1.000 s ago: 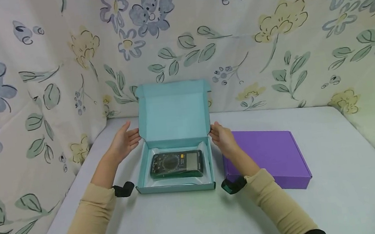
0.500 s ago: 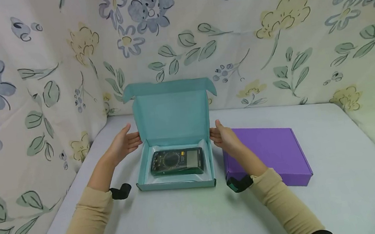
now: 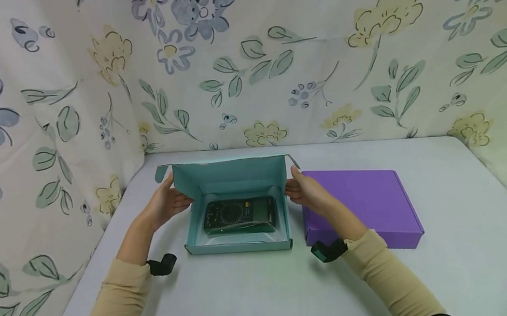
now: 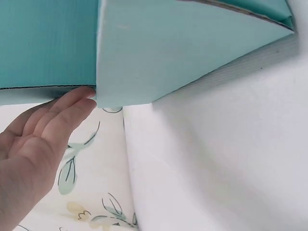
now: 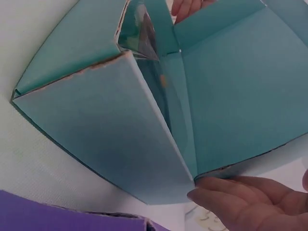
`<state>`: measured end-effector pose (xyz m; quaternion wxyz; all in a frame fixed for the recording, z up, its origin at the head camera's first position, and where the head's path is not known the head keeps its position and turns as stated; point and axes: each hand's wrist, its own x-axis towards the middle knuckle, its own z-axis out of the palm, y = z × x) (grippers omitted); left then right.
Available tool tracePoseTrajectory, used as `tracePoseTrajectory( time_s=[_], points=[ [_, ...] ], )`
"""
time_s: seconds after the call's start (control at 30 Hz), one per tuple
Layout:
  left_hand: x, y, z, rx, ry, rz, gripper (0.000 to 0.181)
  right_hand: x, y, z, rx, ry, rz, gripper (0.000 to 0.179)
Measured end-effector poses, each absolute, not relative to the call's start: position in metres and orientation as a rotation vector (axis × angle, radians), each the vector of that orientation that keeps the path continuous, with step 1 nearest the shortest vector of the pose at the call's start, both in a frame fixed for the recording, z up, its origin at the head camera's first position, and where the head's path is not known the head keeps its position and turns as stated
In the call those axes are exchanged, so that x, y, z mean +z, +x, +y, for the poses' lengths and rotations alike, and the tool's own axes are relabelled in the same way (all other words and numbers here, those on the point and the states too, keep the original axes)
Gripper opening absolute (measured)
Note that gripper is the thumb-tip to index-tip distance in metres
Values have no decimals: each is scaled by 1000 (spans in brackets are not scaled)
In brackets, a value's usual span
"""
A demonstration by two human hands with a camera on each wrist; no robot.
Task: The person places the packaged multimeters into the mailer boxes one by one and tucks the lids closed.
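A teal cardboard box (image 3: pixel 240 247) stands in the middle of the table. Inside it lies a dark digital multimeter (image 3: pixel 231 213) in clear plastic wrapping. The box's lid (image 3: pixel 231 169) leans forward over the rear part, its side flaps sticking out. At the box's left rear corner is my left hand (image 3: pixel 165 205), its fingers extended behind the lid; in the left wrist view the fingertips (image 4: pixel 86 98) touch near the hinge. My right hand (image 3: pixel 308 190) mirrors it at the right rear corner. Its fingers (image 5: pixel 226 195) lie nearly straight against the lid's back in the right wrist view.
A closed purple box (image 3: pixel 357 206) sits just right of the teal one, partly behind my right forearm. A white cloth covers the table (image 3: pixel 251 299). A floral curtain (image 3: pixel 244 75) hangs along the back and left side.
The lid has swung from standing upright to tilting forward over the multimeter. Both hands have stayed at the rear corners with only slight movement. The purple box has not moved.
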<state>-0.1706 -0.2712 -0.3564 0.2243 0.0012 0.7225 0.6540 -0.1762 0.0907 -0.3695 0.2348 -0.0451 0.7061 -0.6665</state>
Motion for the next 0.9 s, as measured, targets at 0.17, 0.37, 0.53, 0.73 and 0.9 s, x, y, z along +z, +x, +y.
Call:
tracePoseTrajectory(
  time_s=[0.17,0.37,0.53,0.73,0.9],
  points=[
    [-359,-166,-272,1834,26,1950,99,-370,-175,90,-1798,-147,1955,73],
    [-364,-162,-273,1835,101,1925,98,-368,-166,91,-1806,-154,1956,70],
    [-365,-158,-273,1847,149,1934,96,-366,-159,88,-1851,-134,1933,69],
    [-370,-162,-266,1918,258,1885,90,-368,-162,84,-1868,-133,1976,72],
    [-375,-162,-266,1978,238,1840,90,-369,-166,85,-1884,-99,1939,72]
  ],
)
